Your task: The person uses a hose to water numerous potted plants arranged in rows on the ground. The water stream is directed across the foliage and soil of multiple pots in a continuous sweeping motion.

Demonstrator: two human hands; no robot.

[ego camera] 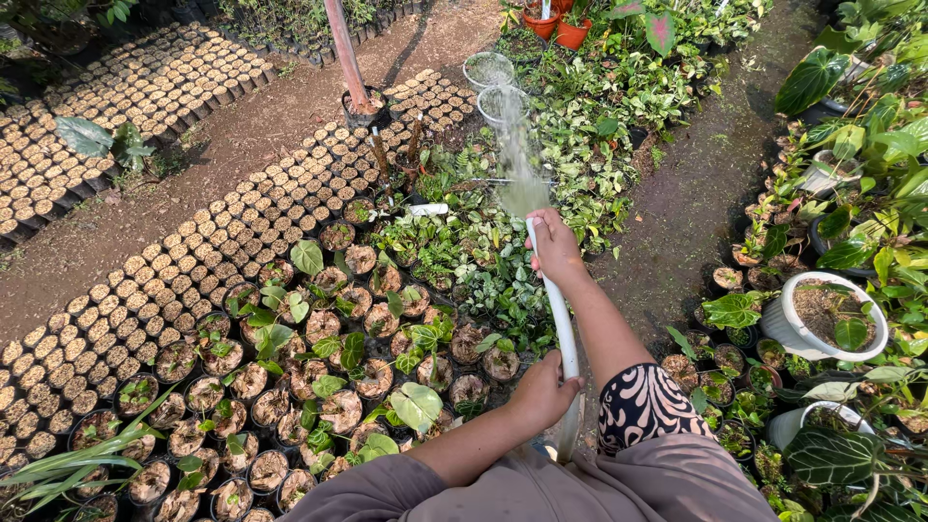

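Two hands gripped one white hose pipe [562,319], each wrapped shut around it. The right hand [554,244] clamped the far end, thumb seemingly pressed near the mouth, which would explain why the water spray [519,159] fanned out rather than poured. The left hand [541,390] closed round the pipe nearer the body, steadying it as a second hold. The pipe's long axis ran away from the person, rising from the left hand to the right, its open end pointing forward and slightly leftward over the beds. Beyond the right hand the spray reached toward two round wire-mesh pots [496,89]. Left of both hands stood rows of small black nursery pots [290,367] holding seedlings; right of them, past a dirt path [691,208], sat a white pot [820,317] among broad leaves.
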